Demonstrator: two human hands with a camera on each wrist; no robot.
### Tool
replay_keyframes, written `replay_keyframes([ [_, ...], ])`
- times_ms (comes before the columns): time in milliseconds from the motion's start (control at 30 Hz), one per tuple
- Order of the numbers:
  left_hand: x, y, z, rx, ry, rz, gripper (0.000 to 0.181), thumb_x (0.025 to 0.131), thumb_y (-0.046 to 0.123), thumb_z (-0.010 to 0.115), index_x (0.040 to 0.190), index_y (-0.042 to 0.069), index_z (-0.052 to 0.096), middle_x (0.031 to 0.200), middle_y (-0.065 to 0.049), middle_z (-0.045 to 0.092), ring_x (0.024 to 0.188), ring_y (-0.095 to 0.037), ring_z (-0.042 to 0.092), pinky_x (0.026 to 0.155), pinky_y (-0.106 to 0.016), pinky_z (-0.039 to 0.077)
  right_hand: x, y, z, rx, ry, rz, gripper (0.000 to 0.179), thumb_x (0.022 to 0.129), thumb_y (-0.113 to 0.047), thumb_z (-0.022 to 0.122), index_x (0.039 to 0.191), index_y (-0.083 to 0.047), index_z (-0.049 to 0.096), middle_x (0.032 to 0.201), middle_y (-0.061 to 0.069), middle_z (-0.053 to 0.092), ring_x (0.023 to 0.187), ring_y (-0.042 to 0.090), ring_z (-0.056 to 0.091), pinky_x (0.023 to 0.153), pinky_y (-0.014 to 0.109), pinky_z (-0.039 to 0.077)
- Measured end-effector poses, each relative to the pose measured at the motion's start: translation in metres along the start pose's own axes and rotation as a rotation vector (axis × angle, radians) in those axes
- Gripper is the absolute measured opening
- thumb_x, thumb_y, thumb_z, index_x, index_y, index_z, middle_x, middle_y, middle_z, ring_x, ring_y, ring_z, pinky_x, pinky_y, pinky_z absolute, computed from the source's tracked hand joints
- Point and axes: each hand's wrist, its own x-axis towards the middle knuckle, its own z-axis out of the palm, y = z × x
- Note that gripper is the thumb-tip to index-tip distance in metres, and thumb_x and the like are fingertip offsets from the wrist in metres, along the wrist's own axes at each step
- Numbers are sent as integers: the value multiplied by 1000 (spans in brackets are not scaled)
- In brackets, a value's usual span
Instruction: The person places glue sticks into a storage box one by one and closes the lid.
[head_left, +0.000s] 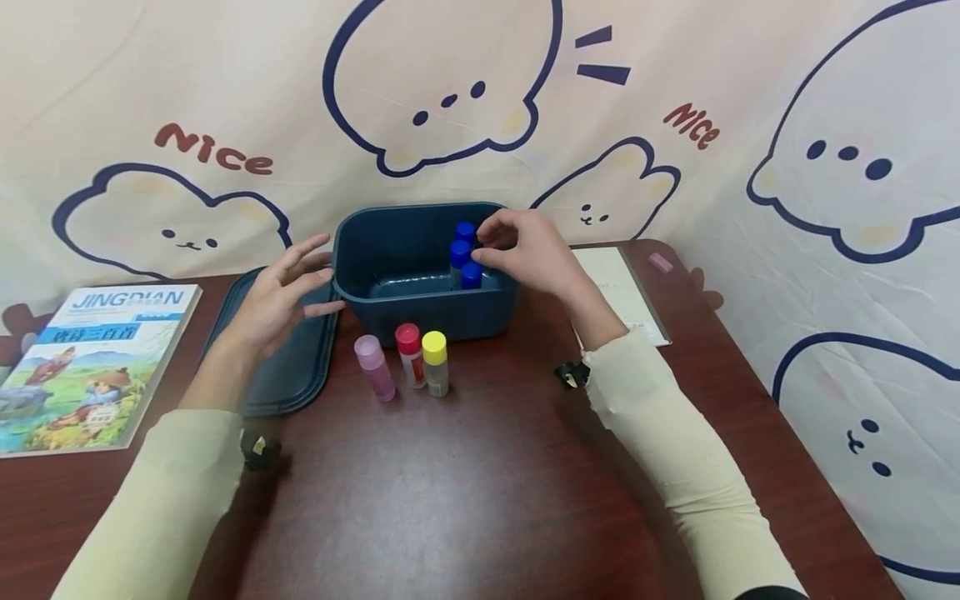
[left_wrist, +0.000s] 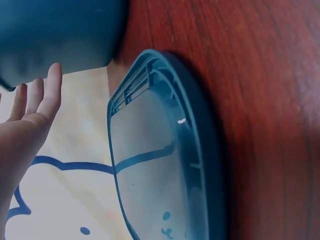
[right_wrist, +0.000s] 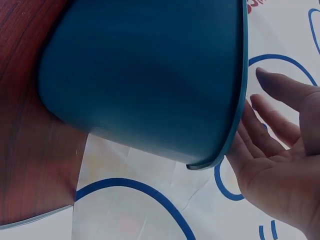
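Observation:
A dark blue bin [head_left: 427, 317] stands on the table, and several small tubes with blue caps [head_left: 460, 252] stand inside it at the right end. My right hand [head_left: 534, 250] is over the bin's right rim, thumb and fingers apart beside the blue caps. In the right wrist view that hand [right_wrist: 280, 155] shows nothing between thumb and fingers. My left hand [head_left: 277, 296] is at the bin's left end, fingers spread by the rim; whether they touch it I cannot tell. In front of the bin stand a pink tube [head_left: 375, 367], a red-capped tube [head_left: 410, 355] and a yellow-capped tube [head_left: 435, 364].
The bin's dark blue lid [head_left: 292, 375] lies on the table under my left forearm. A picture-covered book [head_left: 97, 367] lies at the far left. Behind my right arm are a white notebook [head_left: 615, 283] and a small pink eraser-like block [head_left: 661, 263]. A printed cloth [head_left: 450, 50] hangs behind the table.

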Motion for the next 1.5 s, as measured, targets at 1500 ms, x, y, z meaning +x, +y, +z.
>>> replay_keyframes([
  [1500, -40, 10, 4, 404, -24, 107, 36, 102, 14, 63, 135, 5, 55, 127, -9, 60, 110, -17, 60, 87, -22, 55, 8, 72, -6, 440, 155, 126, 52, 101, -23, 65, 147, -4, 51, 143, 13, 55, 130, 28, 54, 104, 43, 49],
])
